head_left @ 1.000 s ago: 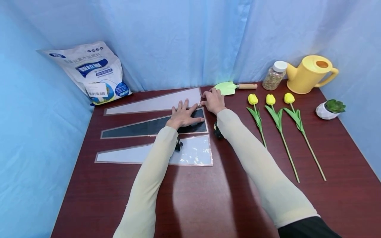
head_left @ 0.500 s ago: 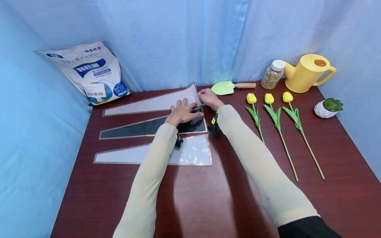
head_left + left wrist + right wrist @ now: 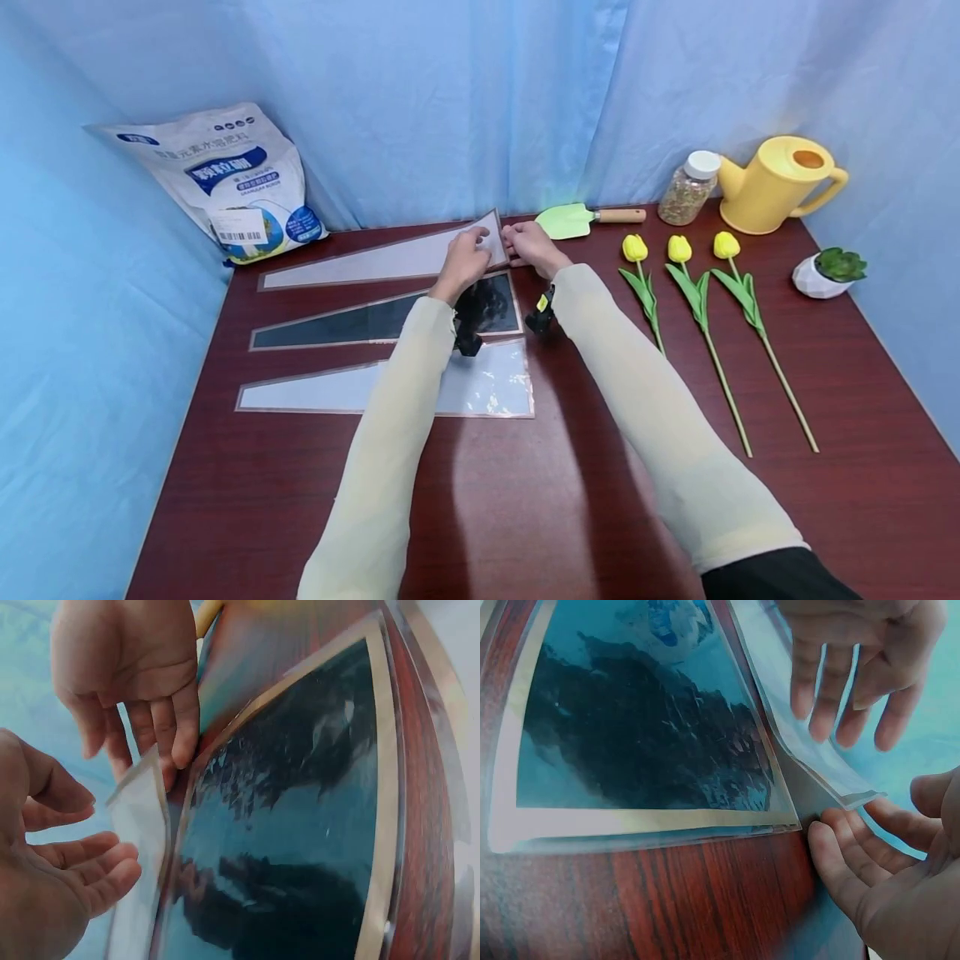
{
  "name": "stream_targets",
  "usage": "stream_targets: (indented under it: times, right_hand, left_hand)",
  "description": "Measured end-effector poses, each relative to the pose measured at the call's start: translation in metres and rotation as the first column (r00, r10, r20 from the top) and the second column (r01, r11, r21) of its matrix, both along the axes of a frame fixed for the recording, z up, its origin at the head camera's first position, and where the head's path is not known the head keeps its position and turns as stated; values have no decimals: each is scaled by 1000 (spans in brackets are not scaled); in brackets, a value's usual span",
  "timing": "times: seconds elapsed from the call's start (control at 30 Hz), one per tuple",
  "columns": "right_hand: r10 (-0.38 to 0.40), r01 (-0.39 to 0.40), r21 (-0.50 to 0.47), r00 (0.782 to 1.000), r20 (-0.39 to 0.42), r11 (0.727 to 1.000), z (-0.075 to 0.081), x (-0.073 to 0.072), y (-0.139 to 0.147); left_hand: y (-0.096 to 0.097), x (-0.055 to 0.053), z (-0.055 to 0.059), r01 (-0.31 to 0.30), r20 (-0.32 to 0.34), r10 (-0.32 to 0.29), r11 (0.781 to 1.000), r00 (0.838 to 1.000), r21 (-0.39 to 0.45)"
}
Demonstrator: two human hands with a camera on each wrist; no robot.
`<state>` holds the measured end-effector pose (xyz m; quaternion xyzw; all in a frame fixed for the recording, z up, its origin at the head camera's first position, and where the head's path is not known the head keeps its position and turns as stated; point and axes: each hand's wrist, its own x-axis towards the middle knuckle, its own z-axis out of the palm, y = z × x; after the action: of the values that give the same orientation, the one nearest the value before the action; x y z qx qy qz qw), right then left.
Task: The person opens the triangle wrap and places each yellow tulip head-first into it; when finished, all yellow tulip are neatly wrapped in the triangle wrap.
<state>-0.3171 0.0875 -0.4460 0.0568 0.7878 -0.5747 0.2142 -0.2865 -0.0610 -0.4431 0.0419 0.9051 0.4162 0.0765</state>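
Three long tapered, film-covered sheets lie side by side, their wide ends to the right. The far white sheet (image 3: 397, 258) has its wide end raised off the table. My right hand (image 3: 531, 246) is at that end; in the right wrist view its fingers (image 3: 855, 847) are under the raised corner, the thumb apart from it. My left hand (image 3: 462, 265) is over the same sheet, fingers loosely bent, and pinches nothing in the left wrist view. The glossy black sheet (image 3: 337, 323) lies flat in the middle, and another white sheet (image 3: 315, 394) lies nearest me.
A green trowel (image 3: 566, 222) lies just beyond my right hand. Three yellow tulips (image 3: 705, 308), a lidded jar (image 3: 687, 193), a yellow watering can (image 3: 776, 187) and a potted succulent (image 3: 825, 275) are at the right. A fertilizer bag (image 3: 232, 183) leans at the back left.
The far sheet's wide end has come up off the table at my right hand. My left hand has lifted from its flat, spread pose, and its fingers are now bent.
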Motion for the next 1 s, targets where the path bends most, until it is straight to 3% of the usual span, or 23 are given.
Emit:
stream_targets:
  times: [0.17, 0.43, 0.67, 1.0]
  right_hand:
    - [0, 2, -53, 999, 49, 999, 0, -2, 2]
    - [-27, 50, -205, 993, 116, 977, 0, -5, 1]
    - [-52, 91, -283, 989, 142, 955, 2, -3, -4]
    - [-35, 90, -355, 987, 156, 931, 6, 0, -8]
  left_hand:
    - [-1, -3, -7, -80, 35, 78, 995, 996, 57]
    - [-7, -6, -13, -134, 97, 118, 976, 988, 171]
    - [-6, -6, -12, -170, 121, 149, 969, 981, 180]
    - [-6, -7, -12, -218, 103, 202, 959, 974, 181]
